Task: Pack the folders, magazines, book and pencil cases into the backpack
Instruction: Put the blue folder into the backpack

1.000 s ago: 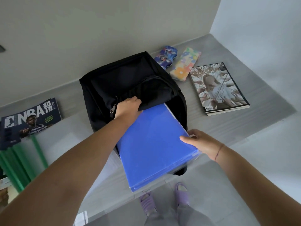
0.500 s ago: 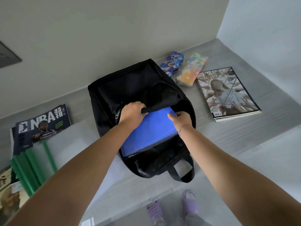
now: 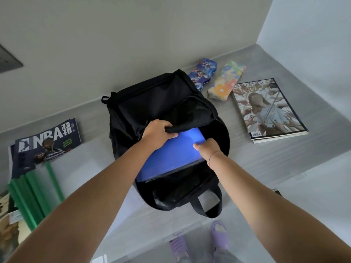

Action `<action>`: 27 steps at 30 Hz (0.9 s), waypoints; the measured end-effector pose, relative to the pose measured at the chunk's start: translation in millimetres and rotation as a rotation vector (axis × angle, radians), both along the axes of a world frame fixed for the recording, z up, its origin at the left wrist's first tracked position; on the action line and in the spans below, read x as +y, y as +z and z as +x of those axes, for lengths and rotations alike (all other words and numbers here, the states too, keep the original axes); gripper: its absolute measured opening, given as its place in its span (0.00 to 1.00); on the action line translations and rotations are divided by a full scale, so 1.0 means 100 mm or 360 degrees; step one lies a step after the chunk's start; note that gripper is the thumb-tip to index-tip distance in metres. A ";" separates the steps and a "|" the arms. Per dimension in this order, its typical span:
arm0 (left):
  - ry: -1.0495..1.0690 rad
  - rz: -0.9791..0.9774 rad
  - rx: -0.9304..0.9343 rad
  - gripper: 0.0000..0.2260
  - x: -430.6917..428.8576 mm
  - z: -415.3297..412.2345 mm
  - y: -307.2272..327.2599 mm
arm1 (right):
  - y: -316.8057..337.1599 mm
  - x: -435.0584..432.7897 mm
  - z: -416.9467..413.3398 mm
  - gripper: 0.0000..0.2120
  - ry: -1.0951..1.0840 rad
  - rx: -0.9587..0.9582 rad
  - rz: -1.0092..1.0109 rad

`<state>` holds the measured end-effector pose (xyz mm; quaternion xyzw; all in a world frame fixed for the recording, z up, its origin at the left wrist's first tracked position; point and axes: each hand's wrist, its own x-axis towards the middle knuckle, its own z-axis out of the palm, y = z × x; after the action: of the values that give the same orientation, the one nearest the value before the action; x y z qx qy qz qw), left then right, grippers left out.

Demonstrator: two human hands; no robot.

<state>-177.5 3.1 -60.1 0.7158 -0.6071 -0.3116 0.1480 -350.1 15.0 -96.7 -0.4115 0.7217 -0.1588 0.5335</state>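
Note:
A black backpack (image 3: 152, 103) lies open on the grey table. My left hand (image 3: 157, 134) grips the upper edge of its opening and holds it up. A blue folder (image 3: 171, 158) sits mostly inside the bag. My right hand (image 3: 208, 149) rests on the folder's right edge, fingers curled around it. Two pencil cases lie behind the bag: a blue printed one (image 3: 203, 73) and a flowered one (image 3: 226, 80). A magazine stack (image 3: 266, 109) lies at the right. An NBA magazine (image 3: 47, 141) lies at the left on a green folder (image 3: 36, 190).
The table (image 3: 266, 162) meets walls at the back and at the right. Its front edge runs under my forearms. A book or magazine (image 3: 7, 224) shows at the left border. The backpack's carry handle (image 3: 209, 205) hangs toward me. My purple slippers (image 3: 218, 236) are on the floor below.
The blue folder has slid from mostly outside the bag to deep inside it. My right hand followed it in from the near corner. My left hand kept hold of the opening.

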 end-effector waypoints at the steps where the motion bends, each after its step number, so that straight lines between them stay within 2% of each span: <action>1: 0.0033 -0.0007 -0.0030 0.04 0.00 0.00 -0.01 | 0.04 0.00 -0.02 0.10 0.0068 0.0016 -0.0030; 3: 0.0036 -0.0053 -0.0121 0.12 0.00 -0.01 -0.04 | 0.13 -0.01 -0.16 0.07 0.0316 0.0167 -0.0207; 4: -0.0008 -0.0083 -0.0161 0.18 0.01 -0.06 -0.04 | 0.19 -0.04 -0.26 0.10 0.0396 0.0219 -0.0331; 5: -0.0060 -0.0111 -0.0170 0.24 0.00 -0.14 -0.02 | 0.25 -0.10 -0.39 0.14 0.0417 0.0249 -0.0451; 7: -0.0130 -0.0177 -0.0065 0.30 -0.04 -0.37 0.04 | 0.38 -0.23 -0.65 0.09 0.0363 0.0200 -0.0600; 11: 0.0022 -0.0247 0.0390 0.22 -0.22 -0.84 0.23 | 0.50 -0.42 -1.01 0.11 0.0195 0.0241 -0.0666; 13: 0.0157 -0.0332 0.0475 0.18 -0.25 -0.93 0.32 | 0.56 -0.44 -1.01 0.13 0.0182 0.0254 -0.0747; 15: 0.0293 -0.0454 0.0495 0.16 -0.18 -0.87 0.39 | 0.64 -0.43 -0.85 0.10 0.0218 0.0140 -0.0852; 18: 0.0540 -0.0681 0.0438 0.13 0.07 -0.52 0.47 | 0.80 -0.32 -0.35 0.07 0.0317 -0.0236 -0.0946; 21: 0.0846 -0.0854 0.0283 0.11 0.43 0.07 0.55 | 0.91 -0.10 0.34 0.06 0.0540 -0.0457 -0.1031; 27: 0.1495 -0.0834 -0.0050 0.12 1.36 1.24 0.55 | 0.89 0.47 1.65 0.05 0.0930 -0.0735 -0.0916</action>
<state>-53.4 138.9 -5.2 0.8541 -0.2811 -0.0391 0.4359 -184.6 62.2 -7.2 -0.6824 0.3648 -0.2830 0.5667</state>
